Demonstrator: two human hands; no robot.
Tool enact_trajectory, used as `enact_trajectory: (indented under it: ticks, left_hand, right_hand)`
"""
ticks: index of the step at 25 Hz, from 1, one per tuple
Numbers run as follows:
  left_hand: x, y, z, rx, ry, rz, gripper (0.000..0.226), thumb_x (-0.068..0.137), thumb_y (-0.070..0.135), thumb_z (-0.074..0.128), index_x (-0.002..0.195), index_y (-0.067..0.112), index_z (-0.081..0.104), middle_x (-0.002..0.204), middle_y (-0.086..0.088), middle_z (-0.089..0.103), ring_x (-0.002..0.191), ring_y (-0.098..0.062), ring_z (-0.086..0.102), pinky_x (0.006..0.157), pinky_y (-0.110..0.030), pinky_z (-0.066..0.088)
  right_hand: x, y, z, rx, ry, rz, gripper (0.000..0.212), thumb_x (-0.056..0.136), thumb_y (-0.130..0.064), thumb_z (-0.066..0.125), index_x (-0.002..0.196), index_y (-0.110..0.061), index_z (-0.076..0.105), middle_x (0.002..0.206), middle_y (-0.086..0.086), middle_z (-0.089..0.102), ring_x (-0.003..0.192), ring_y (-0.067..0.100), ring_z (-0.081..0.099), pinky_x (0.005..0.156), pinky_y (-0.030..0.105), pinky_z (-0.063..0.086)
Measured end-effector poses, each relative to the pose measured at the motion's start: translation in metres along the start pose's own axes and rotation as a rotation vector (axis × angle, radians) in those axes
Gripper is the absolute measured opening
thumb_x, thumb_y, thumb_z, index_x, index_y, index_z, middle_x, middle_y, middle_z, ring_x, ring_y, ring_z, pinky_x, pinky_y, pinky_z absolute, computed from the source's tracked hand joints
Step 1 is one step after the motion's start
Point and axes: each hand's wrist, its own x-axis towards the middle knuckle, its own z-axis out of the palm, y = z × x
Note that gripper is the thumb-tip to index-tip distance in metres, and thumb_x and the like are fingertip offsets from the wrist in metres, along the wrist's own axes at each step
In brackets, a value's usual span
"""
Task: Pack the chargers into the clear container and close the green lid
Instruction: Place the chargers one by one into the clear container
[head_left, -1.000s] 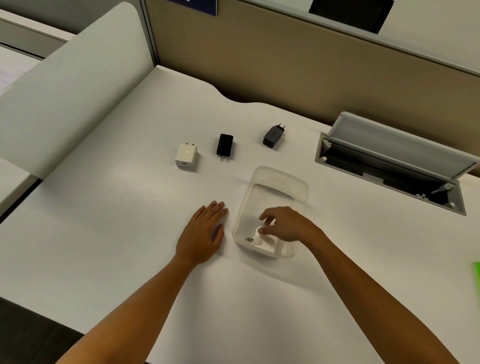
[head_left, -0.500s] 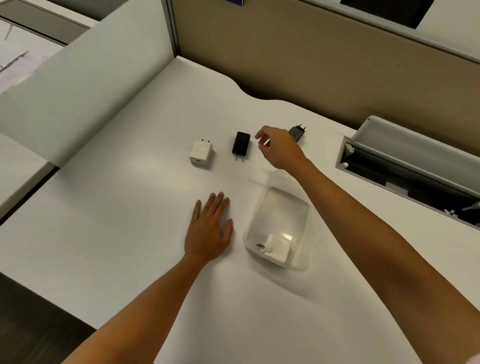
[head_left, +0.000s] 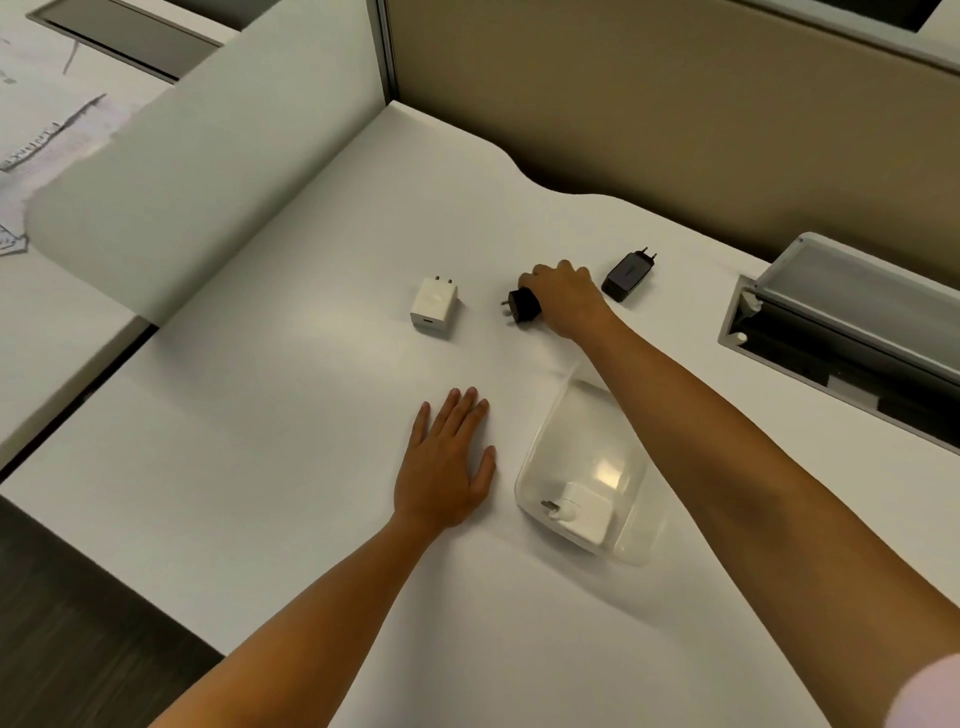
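Observation:
The clear container (head_left: 540, 447) stands on the white desk with one white charger (head_left: 584, 512) lying in its near end. My right hand (head_left: 569, 299) reaches past the container and is closed on a small black charger (head_left: 522, 305), whose prongs stick out to the left. A white cube charger (head_left: 434, 307) lies to its left, apart from the hand. Another black charger (head_left: 627, 274) with round pins lies to the right of my hand. My left hand (head_left: 447, 467) rests flat on the desk, fingers spread, just left of the container. The green lid is out of view.
A grey cable tray (head_left: 831, 332) with its flap raised is set into the desk at the right. A tan partition wall (head_left: 675, 114) runs along the back, and a pale divider panel (head_left: 208, 166) bounds the left side.
My right hand left the white charger in the container, reached forward to the row of chargers and closed on the middle black one, turning it. My left hand stayed flat.

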Motion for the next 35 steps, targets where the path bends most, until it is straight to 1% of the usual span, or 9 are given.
enact_trajectory:
  ticks: [3, 7, 10, 13, 18, 25, 29, 31, 35]
  left_hand:
    - [-0.001, 0.0, 0.001, -0.009, 0.007, 0.004, 0.064, 0.098, 0.05, 0.032, 0.155, 0.021, 0.027, 0.164, 0.003, 0.021, 0.153, -0.013, 0.01, 0.124, -0.046, 0.011]
    - [0.0, -0.001, 0.0, -0.019, 0.014, 0.009, 0.064, 0.098, 0.051, 0.033, 0.155, 0.022, 0.028, 0.164, 0.002, 0.022, 0.153, -0.014, 0.011, 0.125, -0.046, 0.009]
    - [-0.001, -0.001, 0.001, -0.005, 0.017, 0.013, 0.064, 0.098, 0.049, 0.034, 0.155, 0.022, 0.028, 0.164, 0.002, 0.022, 0.153, -0.013, 0.011, 0.125, -0.045, 0.009]
    - [-0.001, 0.0, 0.001, -0.004, 0.023, 0.019, 0.064, 0.097, 0.049, 0.035, 0.155, 0.021, 0.028, 0.164, 0.002, 0.022, 0.153, -0.013, 0.011, 0.125, -0.045, 0.009]
    - [-0.002, -0.002, 0.002, -0.006, 0.031, 0.029, 0.062, 0.097, 0.046, 0.038, 0.154, 0.021, 0.03, 0.163, 0.003, 0.024, 0.153, -0.012, 0.011, 0.125, -0.045, 0.009]
    - [-0.001, -0.004, 0.004, -0.016, 0.035, 0.038, 0.062, 0.097, 0.046, 0.037, 0.154, 0.022, 0.029, 0.164, 0.003, 0.022, 0.153, -0.011, 0.009, 0.125, -0.043, 0.006]
    - [-0.001, -0.004, 0.006, -0.013, 0.045, 0.039, 0.061, 0.099, 0.046, 0.034, 0.154, 0.021, 0.03, 0.163, 0.003, 0.022, 0.153, -0.014, 0.012, 0.125, -0.044, 0.007]
    - [0.003, -0.005, 0.001, -0.06, 0.078, 0.057, 0.056, 0.098, 0.043, 0.036, 0.149, 0.018, 0.04, 0.158, 0.001, 0.035, 0.149, -0.019, 0.026, 0.123, -0.042, 0.014]
    - [0.047, -0.015, -0.028, -0.107, 0.32, 0.023, 0.043, 0.093, 0.029, 0.049, 0.132, 0.013, 0.055, 0.137, -0.009, 0.056, 0.127, -0.027, 0.051, 0.112, -0.041, 0.033]
  right_hand:
    - [-0.032, 0.011, -0.019, 0.34, 0.002, 0.122, 0.045, 0.089, -0.02, 0.066, 0.131, -0.012, 0.051, 0.125, 0.014, 0.054, 0.113, 0.034, 0.054, 0.093, 0.043, 0.047]
    - [-0.116, 0.016, -0.054, 0.699, 0.13, 0.176, 0.05, 0.083, -0.03, 0.073, 0.128, -0.024, 0.053, 0.122, 0.003, 0.057, 0.101, 0.021, 0.055, 0.081, 0.03, 0.042]
    - [-0.184, 0.011, -0.055, 0.672, -0.057, 0.18, 0.052, 0.079, -0.034, 0.077, 0.124, -0.033, 0.053, 0.118, -0.004, 0.057, 0.1, 0.019, 0.056, 0.082, 0.031, 0.044]
    - [-0.217, -0.009, -0.025, 0.65, -0.169, 0.262, 0.052, 0.08, -0.032, 0.076, 0.127, -0.027, 0.054, 0.119, 0.001, 0.056, 0.107, 0.023, 0.055, 0.088, 0.034, 0.046]
    - [-0.224, -0.03, 0.025, 0.531, -0.197, 0.412, 0.047, 0.088, -0.027, 0.067, 0.13, -0.017, 0.05, 0.124, 0.009, 0.051, 0.113, 0.029, 0.051, 0.086, 0.036, 0.047]
    - [-0.221, -0.024, 0.034, 0.491, -0.231, 0.42, 0.033, 0.097, -0.015, 0.053, 0.13, -0.015, 0.055, 0.126, 0.009, 0.055, 0.11, 0.027, 0.056, 0.084, 0.031, 0.046]
    - [-0.219, -0.019, 0.03, 0.614, -0.081, 0.47, 0.033, 0.096, -0.019, 0.055, 0.129, -0.019, 0.057, 0.128, 0.003, 0.058, 0.109, 0.022, 0.059, 0.084, 0.029, 0.047]
    - [-0.221, -0.015, 0.027, 0.67, 0.069, 0.481, 0.029, 0.095, -0.025, 0.057, 0.124, -0.022, 0.059, 0.121, -0.002, 0.062, 0.106, 0.017, 0.059, 0.085, 0.028, 0.047]
    - [-0.232, -0.005, 0.029, 0.77, 0.314, 0.487, 0.023, 0.094, -0.024, 0.058, 0.117, -0.025, 0.061, 0.115, -0.008, 0.064, 0.107, 0.012, 0.059, 0.093, 0.027, 0.048]
